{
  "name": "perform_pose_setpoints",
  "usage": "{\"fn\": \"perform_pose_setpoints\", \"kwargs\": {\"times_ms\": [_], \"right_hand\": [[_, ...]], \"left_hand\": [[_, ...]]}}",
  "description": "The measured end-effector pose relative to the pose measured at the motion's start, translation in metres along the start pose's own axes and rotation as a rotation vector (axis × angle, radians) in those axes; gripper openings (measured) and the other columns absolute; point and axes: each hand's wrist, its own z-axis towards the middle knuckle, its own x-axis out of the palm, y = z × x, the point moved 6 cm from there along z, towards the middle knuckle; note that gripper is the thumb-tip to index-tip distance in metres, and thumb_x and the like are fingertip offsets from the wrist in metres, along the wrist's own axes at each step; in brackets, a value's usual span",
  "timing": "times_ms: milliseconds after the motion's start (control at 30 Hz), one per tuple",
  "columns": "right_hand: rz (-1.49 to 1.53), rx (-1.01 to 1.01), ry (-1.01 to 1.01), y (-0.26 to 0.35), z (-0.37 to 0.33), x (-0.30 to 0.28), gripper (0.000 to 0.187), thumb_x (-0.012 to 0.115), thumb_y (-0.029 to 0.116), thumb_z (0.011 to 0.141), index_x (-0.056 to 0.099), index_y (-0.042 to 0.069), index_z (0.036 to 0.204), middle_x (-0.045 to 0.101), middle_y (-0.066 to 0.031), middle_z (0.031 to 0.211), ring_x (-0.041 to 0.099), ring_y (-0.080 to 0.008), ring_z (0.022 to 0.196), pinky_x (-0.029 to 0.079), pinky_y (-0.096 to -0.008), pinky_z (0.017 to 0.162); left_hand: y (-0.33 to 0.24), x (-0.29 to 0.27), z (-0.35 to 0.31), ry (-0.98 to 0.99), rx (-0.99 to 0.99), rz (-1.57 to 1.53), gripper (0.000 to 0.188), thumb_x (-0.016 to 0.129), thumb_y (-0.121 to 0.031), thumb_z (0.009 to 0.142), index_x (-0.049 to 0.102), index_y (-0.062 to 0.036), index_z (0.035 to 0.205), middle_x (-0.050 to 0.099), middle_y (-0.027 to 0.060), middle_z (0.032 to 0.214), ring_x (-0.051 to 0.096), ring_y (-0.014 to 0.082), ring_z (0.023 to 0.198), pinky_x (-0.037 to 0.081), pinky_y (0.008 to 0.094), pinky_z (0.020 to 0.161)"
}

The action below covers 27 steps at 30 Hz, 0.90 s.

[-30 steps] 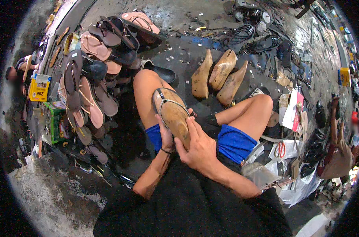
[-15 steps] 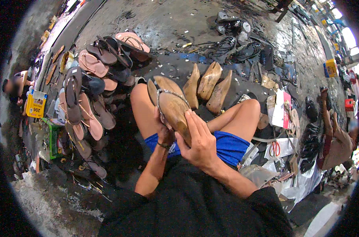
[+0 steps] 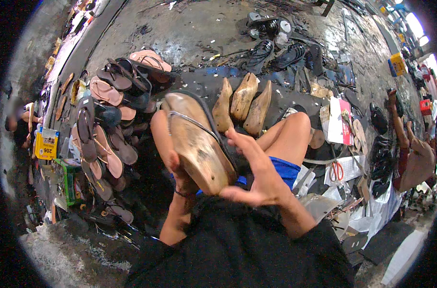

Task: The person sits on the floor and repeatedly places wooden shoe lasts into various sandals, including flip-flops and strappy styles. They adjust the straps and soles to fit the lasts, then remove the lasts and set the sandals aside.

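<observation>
A wooden shoe last (image 3: pixel 199 144) with a dark-soled sandal (image 3: pixel 205 102) on it is tilted above my lap. The sandal's thin silvery strap (image 3: pixel 192 120) crosses the wood. My left hand (image 3: pixel 181 178) grips the last and sandal from the left side, its fingers partly hidden behind. On the other side, my right hand (image 3: pixel 259 170) is open, fingers spread and slightly blurred, with the thumb at the last's heel end. Just beyond my knees, three more wooden lasts (image 3: pixel 244 98) stand close together on the floor.
Finished-looking sandals (image 3: pixel 110 146) are heaped at left beside a green box (image 3: pixel 67 180) and a yellow box (image 3: pixel 46 143). Black sandals (image 3: pixel 288 56) lie farther ahead. At right are red-handled scissors (image 3: pixel 335 171), a white and pink box (image 3: pixel 337 121), scraps, and another person (image 3: pixel 413 161).
The last and sandal have turned and come closer, showing the heel end and the sole's right edge. My right hand has let go of its flat hold and spread its fingers.
</observation>
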Motion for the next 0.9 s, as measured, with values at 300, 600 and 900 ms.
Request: {"fn": "perform_pose_setpoints", "kwargs": {"times_ms": [300, 600, 900], "right_hand": [[-0.363, 0.059, 0.008, -0.015, -0.034, 0.044, 0.089, 0.076, 0.023, 0.075, 0.036, -0.014, 0.146, 0.045, -0.0335, 0.147, 0.057, -0.0398, 0.122, 0.045, -0.0424, 0.107], [0.651, 0.661, -0.010, -0.021, -0.075, 0.058, 0.033, 0.036, 0.031, 0.112, 0.053, 0.005, 0.101, 0.047, 0.0023, 0.086, 0.043, -0.0091, 0.086, 0.043, -0.0293, 0.078], [0.960, 0.647, 0.065, -0.023, -0.098, 0.060, 0.042, 0.046, 0.041, 0.107, 0.059, 0.003, 0.097, 0.048, 0.0070, 0.078, 0.039, -0.0038, 0.073, 0.037, -0.0246, 0.064]], "left_hand": [[-0.006, -0.015, -0.018, -0.131, -0.021, 0.076, 0.108, 0.054, -0.082, 0.083, 0.032, -0.0020, 0.152, 0.052, 0.0153, 0.142, 0.055, 0.0318, 0.127, 0.045, 0.0473, 0.108], [-0.007, -0.034, -0.092, 0.063, -0.279, 0.003, 0.120, 0.066, -0.080, 0.073, 0.024, -0.0023, 0.154, 0.047, 0.0164, 0.144, 0.052, 0.0316, 0.130, 0.044, 0.0470, 0.110], [-0.004, -0.017, -0.115, 0.143, -0.312, 0.018, 0.130, 0.076, -0.076, 0.066, 0.015, -0.0036, 0.156, 0.042, 0.0154, 0.148, 0.048, 0.0311, 0.133, 0.042, 0.0463, 0.110]]}}
